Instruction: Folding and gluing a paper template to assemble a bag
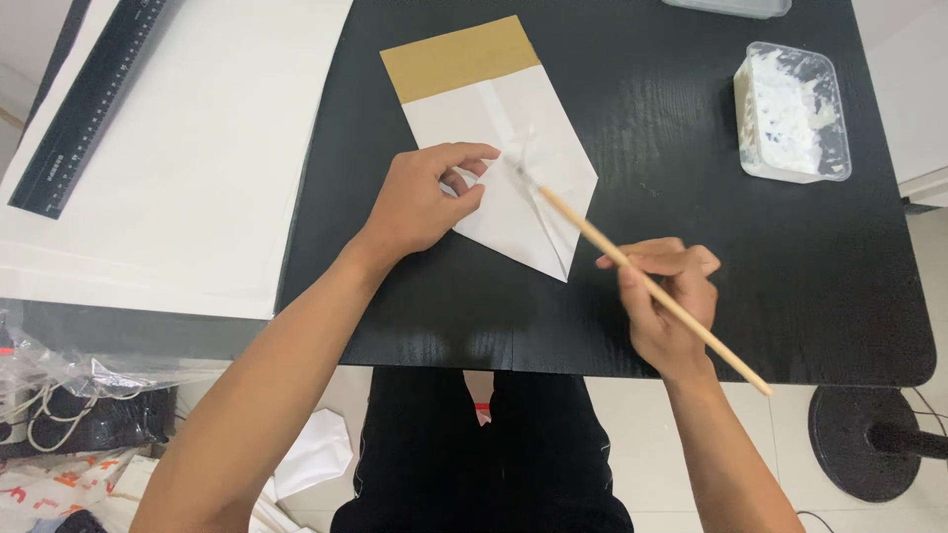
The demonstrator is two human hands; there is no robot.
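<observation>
A folded sheet of white paper (513,183) lies flat on the black table (770,266), its far end a tan band and its near end folded to a point. It sits directly under and just beyond the fingers of the left hand (425,202), and beyond the fingers of the right. The left hand's thumb and forefinger are curled together, pinching up a small flap at the paper's left edge while the rest of the hand rests on the sheet. The right hand (667,301) is closed around a thin wooden stick (642,281), gripped about midway along; its far tip rests on the paper's centre crease, just past the left fingertips, where a blurred pale tuft suggests a brush head, though I cannot tell for sure.

The paper looks light, thin and easily creased; it would likely slide on the smooth tabletop unless pinned, so a flat press near the fold or a gentle pinch at an edge seems the sound hold. The stick seems light and stiff, best held pencil-fashion.

Well beyond the right fingers stands a clear plastic tub (793,111) smeared with white paste. Far to the left of the left fingers lie large white sheets (188,158) with a black ruler (89,104) across them. Below the table edge, crumpled paper (314,452) and a plastic bag (59,370) sit on the floor.
</observation>
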